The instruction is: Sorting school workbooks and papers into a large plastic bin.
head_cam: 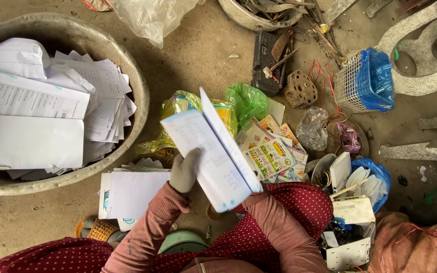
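Red dotted fabric (299, 202) covers the person's lap at the bottom of the view, with pink sleeves reaching forward from it. Left hand (184, 171), in a grey glove, has its fingers (190, 159) closed on the left cover of an open thin white booklet with blue printing (213, 156), held up over the lap. Right hand is hidden behind the booklet, so whether its fingers are closed cannot be told. Just below the left hand, a stack of white paper sheets (130, 192) lies on the concrete floor (193, 55). Beyond the booklet lie colourful picture booklets (271, 149) and a green plastic bag (247, 101). To the left sits a wide grey basin (140, 96) filled with loose papers (31, 111). Farther right stands a white mesh basket with a blue bag (365, 81).
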